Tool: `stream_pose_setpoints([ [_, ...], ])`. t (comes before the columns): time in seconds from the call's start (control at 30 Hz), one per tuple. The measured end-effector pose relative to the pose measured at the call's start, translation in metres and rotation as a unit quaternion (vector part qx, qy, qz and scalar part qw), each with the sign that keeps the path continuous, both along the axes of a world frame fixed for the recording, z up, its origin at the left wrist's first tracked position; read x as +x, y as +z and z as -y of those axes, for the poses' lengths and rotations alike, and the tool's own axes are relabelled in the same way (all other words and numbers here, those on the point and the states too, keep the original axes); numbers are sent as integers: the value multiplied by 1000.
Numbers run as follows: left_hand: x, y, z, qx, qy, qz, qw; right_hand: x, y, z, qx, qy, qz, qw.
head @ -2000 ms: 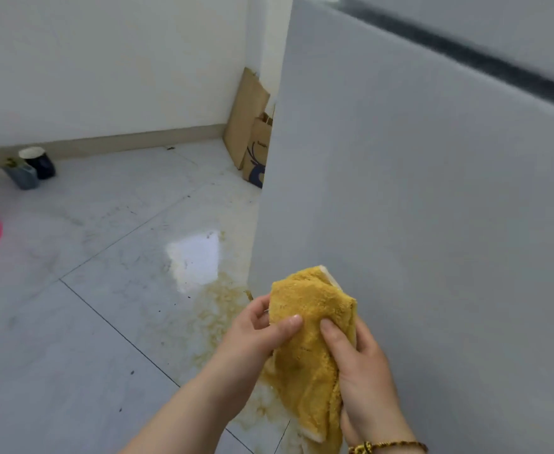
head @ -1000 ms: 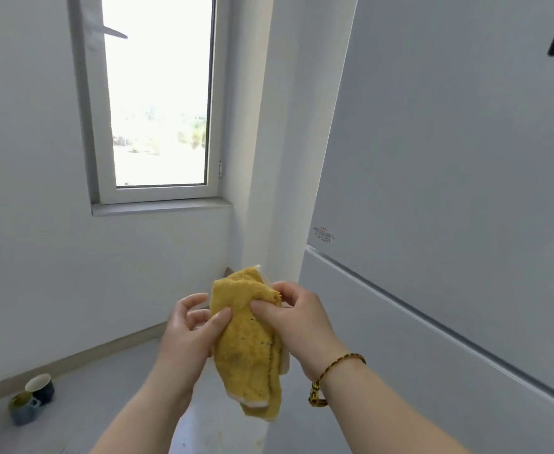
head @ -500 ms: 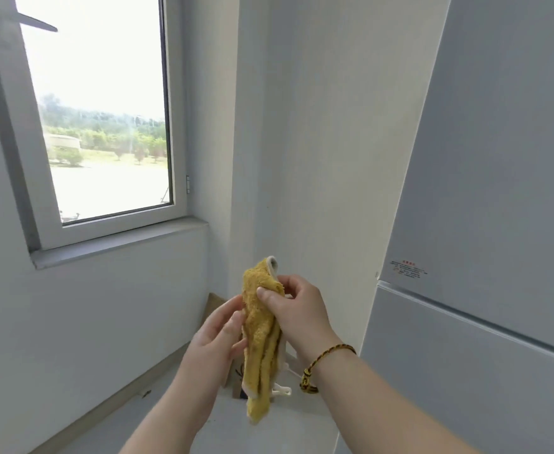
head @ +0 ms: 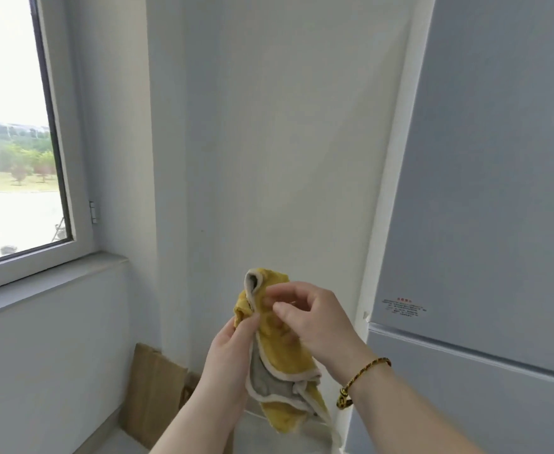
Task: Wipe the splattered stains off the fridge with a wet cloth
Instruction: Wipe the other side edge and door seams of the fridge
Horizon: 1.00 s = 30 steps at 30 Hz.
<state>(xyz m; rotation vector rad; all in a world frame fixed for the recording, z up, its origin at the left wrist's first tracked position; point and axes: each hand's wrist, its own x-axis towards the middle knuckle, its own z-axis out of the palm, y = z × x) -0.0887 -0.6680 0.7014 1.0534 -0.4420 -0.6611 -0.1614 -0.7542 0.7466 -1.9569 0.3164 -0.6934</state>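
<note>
You held the cloth [head: 285,352] near the fridge [head: 485,191] but clear of it, left grip [head: 226,352] clasping its middle, right grip [head: 315,326] pinching its top fold; the part of the fridge in view bore no stains, so little wiping seemed left there.

Daylight pours in through a white-framed window [head: 13,142] at the left, with green trees and bright pale ground outside. A small hinge [head: 93,212] sits on the frame's right edge. Below the window runs a grey sill [head: 49,276]. Plain white walls [head: 269,142] meet at a projecting corner. Flat brown cardboard [head: 154,388] leans against the wall's foot, standing on a pale floor [head: 121,444]
</note>
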Motion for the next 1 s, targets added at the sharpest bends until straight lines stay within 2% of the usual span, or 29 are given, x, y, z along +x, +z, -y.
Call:
stream_pose_setpoints([
  [0.07, 19, 8, 14, 8, 14, -10, 1000, 8, 10, 12, -59, -56, 35, 996],
  [0.13, 32, 12, 28, 5, 11, -36, 999, 8, 20, 29, -166, -149, 100, 970],
  [0.17, 36, 15, 35, 8, 1, -40, 999, 6, 24, 39, -232, -207, 132, 941],
  [0.23, 47, 20, 53, 19, -34, -22, 999, -2, 31, 62, -352, -320, 183, 860],
  [0.3, 56, 28, 76, 17, -78, -1, 997, -10, 35, 83, -409, -400, 197, 796],
  [0.47, 69, 36, 130, 17, -191, 34, 981, -12, 44, 110, -464, -481, 177, 722],
  [0.53, 80, 38, 148, 9, -242, 53, 969, -6, 52, 119, -464, -514, 181, 698],
  [0.73, 130, 51, 195, -30, -312, 98, 944, 23, 71, 130, -389, -607, 198, 664],
  [0.87, 133, 62, 224, -53, -373, 77, 923, 31, 70, 120, -329, -659, 127, 665],
  [1.0, 120, 119, 249, -122, -408, 59, 903, 31, 72, 116, -318, -686, 81, 649],
])
